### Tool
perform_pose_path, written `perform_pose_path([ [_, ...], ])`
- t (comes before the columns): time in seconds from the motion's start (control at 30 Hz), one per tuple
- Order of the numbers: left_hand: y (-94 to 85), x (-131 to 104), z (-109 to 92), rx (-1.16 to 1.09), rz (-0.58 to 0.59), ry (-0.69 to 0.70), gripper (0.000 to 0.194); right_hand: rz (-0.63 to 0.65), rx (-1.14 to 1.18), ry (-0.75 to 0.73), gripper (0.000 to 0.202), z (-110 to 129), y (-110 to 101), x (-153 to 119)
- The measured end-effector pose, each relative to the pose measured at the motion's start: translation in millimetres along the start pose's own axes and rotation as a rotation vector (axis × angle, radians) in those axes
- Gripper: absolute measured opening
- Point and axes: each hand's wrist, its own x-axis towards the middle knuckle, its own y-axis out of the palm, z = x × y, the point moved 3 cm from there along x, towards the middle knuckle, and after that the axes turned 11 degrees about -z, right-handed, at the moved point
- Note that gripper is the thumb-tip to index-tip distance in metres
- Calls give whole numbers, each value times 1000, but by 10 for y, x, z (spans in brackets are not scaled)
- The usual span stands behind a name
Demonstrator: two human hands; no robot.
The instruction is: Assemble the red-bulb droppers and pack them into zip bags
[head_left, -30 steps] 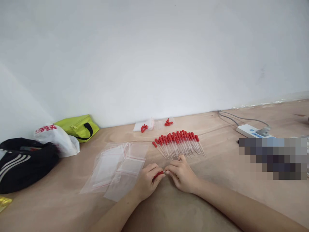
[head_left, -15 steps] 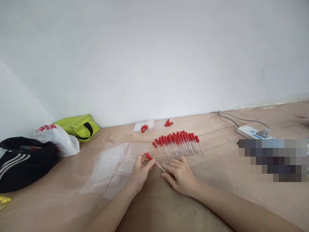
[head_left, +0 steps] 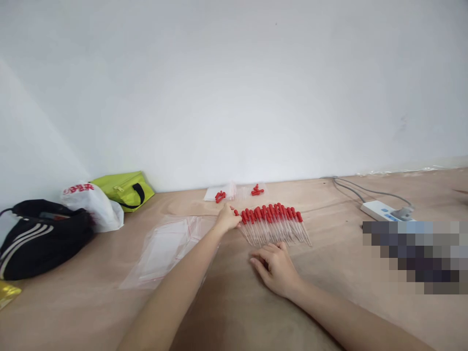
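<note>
Pipette droppers (head_left: 270,226) with red rubber bulbs and clear, narrow stems lie side by side in a fanned row on the table, bulbs toward the wall. At the row's left end, my left hand (head_left: 227,218) has its fingers closed about the red bulb of a dropper (head_left: 236,213); part of that bulb is hidden by the fingers. My right hand (head_left: 277,270) rests on the table just below the stem tips. Its fingers are loosely curled, the thumb apart from them, and nothing shows in it.
Clear zip bags (head_left: 164,243) lie flat on the left, partly under my left forearm. Near the wall are two small bags with loose red bulbs (head_left: 220,196). A black bag (head_left: 44,239), white plastic bag (head_left: 95,207) and lime pouch (head_left: 126,190) stand left; a power strip (head_left: 380,210) lies right.
My left hand has moved away from my right hand, up to the left end of the row, carrying the dropper. The right hand has stayed in place with its fingers a little more curled.
</note>
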Motion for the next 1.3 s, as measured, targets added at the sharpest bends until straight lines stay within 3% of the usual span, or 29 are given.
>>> perform_pose_path([
  [0.13, -10, 59, -22, 132, -38, 129, 36, 9, 10, -2, 15, 9, -1, -1],
  [0.23, -116, -11, -63, 182, -110, 276, 25, 11, 23, -1, 15, 9, -4, 0],
  [0.4, -497, -423, 25, 234, -191, 521, 9, 12, 14, -28, 16, 3, -9, -3],
  [0.53, -855, -836, 349, 410, -253, 703, 25, -4, 6, -44, 16, 4, -10, 1],
  [0.6, -958, -961, 568, 550, -271, 689, 41, -9, 8, -50, 16, 9, -8, 5],
  [0.7, -983, -1023, 851, 725, -212, 543, 58, -5, -3, -61, 17, 10, 0, 9],
  [0.8, -924, -1017, 954, 781, -116, 476, 61, 0, -15, -59, 17, 2, 8, 7],
  [1.0, -939, -975, 847, 757, -47, 512, 47, -9, -13, -51, 15, 1, 12, 3],
  [1.13, -1003, -1072, 644, 651, -29, 675, 40, -27, 2, -66, 16, -39, -38, -17],
  [1.3, -793, -1404, 258, 515, 315, 951, 40, 1, 88, -129, 16, -187, -215, -105],
])
